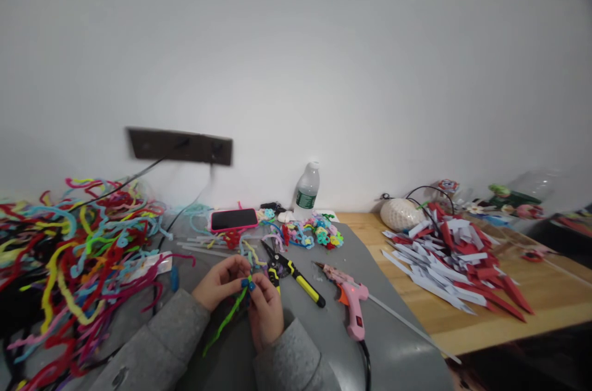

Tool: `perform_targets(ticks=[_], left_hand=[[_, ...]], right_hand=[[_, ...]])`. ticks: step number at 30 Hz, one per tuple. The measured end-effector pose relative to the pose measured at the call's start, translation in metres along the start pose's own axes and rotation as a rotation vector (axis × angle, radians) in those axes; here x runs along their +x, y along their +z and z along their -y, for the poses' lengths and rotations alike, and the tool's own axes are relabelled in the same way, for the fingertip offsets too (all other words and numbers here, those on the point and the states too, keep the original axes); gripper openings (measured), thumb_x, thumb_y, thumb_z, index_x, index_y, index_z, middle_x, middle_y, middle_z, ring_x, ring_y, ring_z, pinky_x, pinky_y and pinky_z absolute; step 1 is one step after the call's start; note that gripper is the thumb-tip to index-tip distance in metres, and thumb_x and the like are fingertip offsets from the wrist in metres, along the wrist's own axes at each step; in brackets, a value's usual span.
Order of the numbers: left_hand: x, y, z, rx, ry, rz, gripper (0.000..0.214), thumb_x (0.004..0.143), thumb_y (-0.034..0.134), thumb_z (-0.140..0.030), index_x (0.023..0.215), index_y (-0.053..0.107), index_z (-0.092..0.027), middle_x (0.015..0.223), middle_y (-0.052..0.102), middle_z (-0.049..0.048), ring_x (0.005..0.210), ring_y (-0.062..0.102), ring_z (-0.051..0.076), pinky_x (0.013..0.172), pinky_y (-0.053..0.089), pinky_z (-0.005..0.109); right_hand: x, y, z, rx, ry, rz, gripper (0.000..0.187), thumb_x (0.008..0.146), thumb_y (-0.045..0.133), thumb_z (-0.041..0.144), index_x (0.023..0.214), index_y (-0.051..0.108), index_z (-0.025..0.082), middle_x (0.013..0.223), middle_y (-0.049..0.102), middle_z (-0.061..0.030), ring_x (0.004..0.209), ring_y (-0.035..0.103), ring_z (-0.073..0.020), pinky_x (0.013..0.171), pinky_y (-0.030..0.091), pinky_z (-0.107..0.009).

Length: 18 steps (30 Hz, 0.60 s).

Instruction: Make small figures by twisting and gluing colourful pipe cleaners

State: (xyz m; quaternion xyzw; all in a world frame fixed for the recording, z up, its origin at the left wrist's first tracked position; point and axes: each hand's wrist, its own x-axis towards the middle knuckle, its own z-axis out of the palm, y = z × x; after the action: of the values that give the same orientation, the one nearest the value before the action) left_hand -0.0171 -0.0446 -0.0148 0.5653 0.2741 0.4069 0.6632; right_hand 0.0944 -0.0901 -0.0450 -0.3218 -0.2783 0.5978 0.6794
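Note:
Both my hands meet at the front middle of the grey mat, their fingers pinched together. My left hand (225, 283) and my right hand (267, 311) grip a bright green pipe cleaner (227, 321), whose free end hangs down toward the lower left. Small blue pieces (248, 284) show at the fingertips; I cannot tell whether they are fuzzy bits or something else. Just beyond my right hand lie yellow-and-black pliers (300, 280). Farther right rests a pink hot glue gun (352, 301) with a glue stick in its back.
A large tangle of coloured pipe cleaners (69, 255) covers the left. At the back are a phone (234, 219), small pipe-cleaner flowers (324, 232) and a water bottle (308, 190). Red and white paper strips (456, 255) lie on the wooden table (481, 334) at right. A power strip (180, 145) hangs on the wall.

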Motion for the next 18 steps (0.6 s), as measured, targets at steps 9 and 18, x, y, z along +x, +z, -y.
perform_targets(ticks=[9,18], left_hand=[[-0.0013,0.0024,-0.0032,-0.007,-0.003,-0.002,0.024,0.065,0.069,-0.028,0.082,0.057,-0.016,0.07,0.053,-0.0016,0.064,0.047,0.012,0.059,0.036,0.021],[-0.001,0.0015,-0.0015,-0.02,0.006,0.007,0.026,0.065,0.069,-0.029,0.083,0.057,-0.016,0.07,0.053,-0.0018,0.064,0.047,0.011,0.058,0.036,0.02]], right_hand=[[-0.0001,0.0019,0.0008,-0.004,0.013,-0.01,0.025,0.059,0.07,0.037,0.061,0.054,0.017,0.054,0.047,0.0048,0.047,0.036,-0.0086,0.045,0.026,-0.02],[0.0002,0.001,-0.0003,0.011,0.013,-0.003,0.025,0.059,0.07,0.036,0.061,0.053,0.017,0.053,0.046,0.0055,0.048,0.036,-0.0085,0.046,0.027,-0.019]])
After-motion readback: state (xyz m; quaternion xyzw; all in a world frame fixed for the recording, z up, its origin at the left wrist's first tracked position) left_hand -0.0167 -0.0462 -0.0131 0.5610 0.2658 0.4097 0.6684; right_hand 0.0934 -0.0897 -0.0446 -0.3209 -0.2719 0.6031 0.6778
